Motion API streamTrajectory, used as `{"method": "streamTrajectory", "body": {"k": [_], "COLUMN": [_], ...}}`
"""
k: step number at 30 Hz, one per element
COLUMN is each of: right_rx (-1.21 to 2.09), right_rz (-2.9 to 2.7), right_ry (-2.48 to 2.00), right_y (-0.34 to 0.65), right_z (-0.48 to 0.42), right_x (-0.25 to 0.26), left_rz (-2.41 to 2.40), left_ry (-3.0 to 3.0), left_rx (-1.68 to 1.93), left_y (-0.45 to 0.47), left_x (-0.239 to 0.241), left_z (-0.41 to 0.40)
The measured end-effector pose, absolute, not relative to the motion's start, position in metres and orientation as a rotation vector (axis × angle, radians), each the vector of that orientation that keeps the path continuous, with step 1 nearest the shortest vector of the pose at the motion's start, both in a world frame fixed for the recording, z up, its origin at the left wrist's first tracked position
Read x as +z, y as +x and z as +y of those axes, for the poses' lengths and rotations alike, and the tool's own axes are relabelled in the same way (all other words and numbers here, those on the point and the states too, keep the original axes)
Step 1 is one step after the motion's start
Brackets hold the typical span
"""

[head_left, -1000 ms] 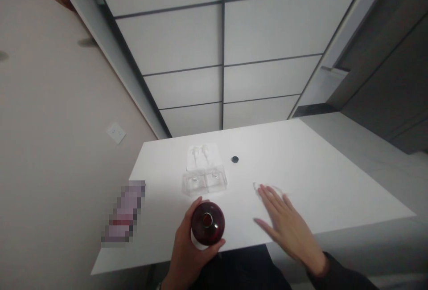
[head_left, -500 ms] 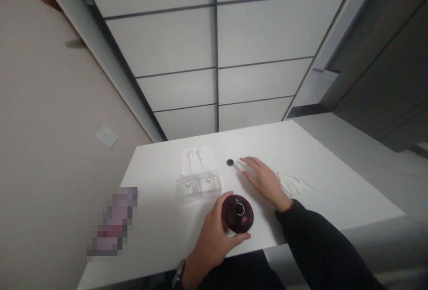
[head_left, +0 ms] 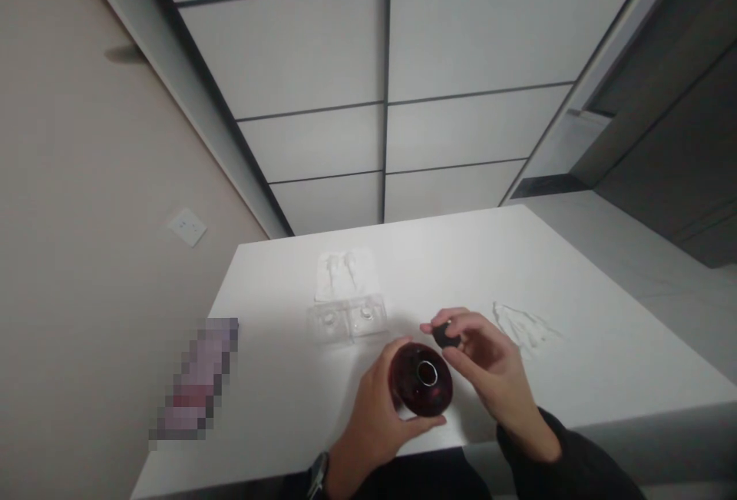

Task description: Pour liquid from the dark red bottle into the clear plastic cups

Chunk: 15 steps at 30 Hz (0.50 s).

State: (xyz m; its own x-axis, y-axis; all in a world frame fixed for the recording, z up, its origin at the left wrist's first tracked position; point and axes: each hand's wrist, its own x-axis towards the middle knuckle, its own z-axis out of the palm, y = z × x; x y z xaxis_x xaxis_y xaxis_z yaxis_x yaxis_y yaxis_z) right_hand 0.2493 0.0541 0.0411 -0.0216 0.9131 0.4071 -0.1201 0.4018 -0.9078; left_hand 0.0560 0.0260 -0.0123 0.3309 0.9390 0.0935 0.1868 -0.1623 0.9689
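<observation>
The black cap [head_left: 445, 335], seen on the tabletop [head_left: 276, 385] earlier, has been lifted and is pinched in the right hand [head_left: 492, 365], just beside the dark red round bottle [head_left: 419, 396]. The bottle, clasped around its side by the left hand [head_left: 374, 419] near the tabletop's front edge, is presumably smooth, rigid and breakable, best held at its belly. A clear plastic tray [head_left: 348, 323] lies beyond; nothing stands between cap and bottle.

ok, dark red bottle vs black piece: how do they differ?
The dark red bottle is much larger than the black piece. The left hand grips the bottle; the right hand pinches the black piece. The bottle looks glossy, the black piece dull. Both are held.
</observation>
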Motion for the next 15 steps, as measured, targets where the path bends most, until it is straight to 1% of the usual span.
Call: {"method": "streamTrajectory", "body": {"k": [4,10,15], "right_rx": [0.91,0.817,0.782], "right_rz": [-1.321,-1.324,-1.352], "right_ry": [-0.742,-0.737,-0.683], "right_y": [0.229,0.216,0.218], "right_z": [0.031,0.032,0.032], "right_x": [0.041,0.024,0.02], "left_rz": [1.037,1.012,1.016], "left_ry": [1.57,1.546,1.546], "left_rx": [0.946,0.958,0.964], "left_y": [0.056,0.057,0.058], "left_x": [-0.01,-0.006,-0.005], "left_z": [0.027,0.027,0.027]}}
